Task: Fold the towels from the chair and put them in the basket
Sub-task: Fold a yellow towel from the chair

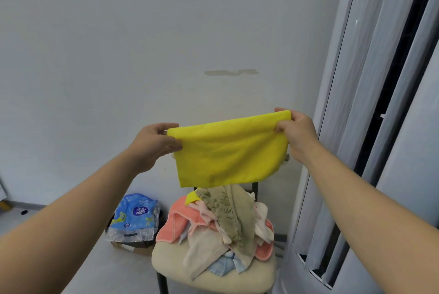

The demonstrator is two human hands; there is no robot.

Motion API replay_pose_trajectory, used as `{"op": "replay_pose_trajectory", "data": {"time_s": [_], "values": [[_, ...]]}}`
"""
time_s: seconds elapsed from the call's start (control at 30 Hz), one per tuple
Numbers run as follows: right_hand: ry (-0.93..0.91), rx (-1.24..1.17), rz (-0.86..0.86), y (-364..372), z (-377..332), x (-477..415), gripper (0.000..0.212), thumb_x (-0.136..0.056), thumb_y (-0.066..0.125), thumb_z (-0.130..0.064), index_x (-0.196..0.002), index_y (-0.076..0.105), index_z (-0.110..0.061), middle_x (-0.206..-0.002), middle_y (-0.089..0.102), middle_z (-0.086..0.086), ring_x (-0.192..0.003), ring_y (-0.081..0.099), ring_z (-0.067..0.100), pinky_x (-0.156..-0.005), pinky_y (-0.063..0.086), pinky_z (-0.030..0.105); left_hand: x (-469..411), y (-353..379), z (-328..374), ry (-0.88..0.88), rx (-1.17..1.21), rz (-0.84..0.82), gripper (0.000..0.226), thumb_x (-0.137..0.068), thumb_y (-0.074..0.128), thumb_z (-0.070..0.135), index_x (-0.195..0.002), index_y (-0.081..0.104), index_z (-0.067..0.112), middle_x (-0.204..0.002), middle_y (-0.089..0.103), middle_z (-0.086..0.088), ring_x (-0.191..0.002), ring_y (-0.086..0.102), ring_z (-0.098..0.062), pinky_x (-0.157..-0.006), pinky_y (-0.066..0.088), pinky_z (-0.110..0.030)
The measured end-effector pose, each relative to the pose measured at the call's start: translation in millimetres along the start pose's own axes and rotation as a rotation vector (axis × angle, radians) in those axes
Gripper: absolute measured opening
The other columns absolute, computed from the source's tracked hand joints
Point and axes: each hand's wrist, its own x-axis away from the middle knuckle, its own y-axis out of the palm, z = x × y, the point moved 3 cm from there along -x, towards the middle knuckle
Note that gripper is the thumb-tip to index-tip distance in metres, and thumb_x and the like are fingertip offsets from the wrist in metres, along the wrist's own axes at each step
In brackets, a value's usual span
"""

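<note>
L forearm [71, 210] and R forearm [361, 201] reach in from 7 and 5 o'clock. L hand [154, 143] pinches one top corner of the yellow towel [228, 151], R hand [297, 132] the other. Towel hangs stretched btwn them, dead centre. Towel pile [223, 222] on chair [213, 278] at 6 o'clock, blue pack [135, 215] at 7.

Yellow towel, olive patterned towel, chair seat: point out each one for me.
yellow towel [228, 151], head view, middle of the hanging cloth.
olive patterned towel [228, 213], head view, middle of its strip atop the pile.
chair seat [166, 262], head view, bare cushion at its front left.
</note>
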Motion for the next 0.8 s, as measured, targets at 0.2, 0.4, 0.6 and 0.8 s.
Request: {"op": "replay_pose_trajectory", "data": {"time_s": [0.2,0.4,0.6,0.8], "values": [[0.094,-0.016,0.000,-1.2,-0.7,4.9,0.025,-0.054,0.059,-0.010,-0.078,0.064,-0.012,-0.080,0.053,0.007,-0.080,0.047,0.022,-0.070,0.037,0.037,4.9,1.0,-0.8,-0.076,-0.019,-0.040,0.026,-0.094,0.070,0.015,-0.113,0.068,-0.002,-0.118,0.067,-0.017,-0.106,0.069,-0.029,-0.074,0.063,-0.029],[0.094,-0.134,-0.066,-1.8,3.1,3.3,0.016,-0.102,0.059,-0.023,-0.095,0.069,-0.011,-0.092,0.068,0.006,-0.085,0.063,0.022,-0.077,0.052,0.037,7.1,-4.8,10.0,0.216,-0.278,0.199,0.022,-0.096,0.068,0.033,-0.095,0.068,0.010,-0.086,0.062,-0.004,-0.075,0.057,-0.018,-0.056,0.050,-0.029],[-0.321,0.282,0.252,3.2,-14.7,15.8,0.042,-0.109,0.035,-0.045,-0.087,0.049,-0.012,-0.069,0.046,-0.003,-0.063,0.044,0.013,-0.061,0.035,0.033,19.6,13.7,25.3,0.462,-0.378,0.440,0.026,-0.101,0.059,0.042,-0.096,0.058,0.016,-0.078,0.055,0.002,-0.068,0.049,-0.010,-0.062,0.041,-0.032],[-0.423,0.319,0.391,4.7,-22.3,29.9,0.042,-0.109,0.033,-0.044,-0.087,0.047,-0.010,-0.063,0.045,-0.002,-0.054,0.045,0.004,-0.051,0.033,0.025,32.4,24.2,34.7,0.599,-0.348,0.601,0.019,-0.105,0.050,0.038,-0.104,0.048,0.020,-0.084,0.051,0.013,-0.080,0.050,-0.015,-0.069,0.033,-0.029]]}}
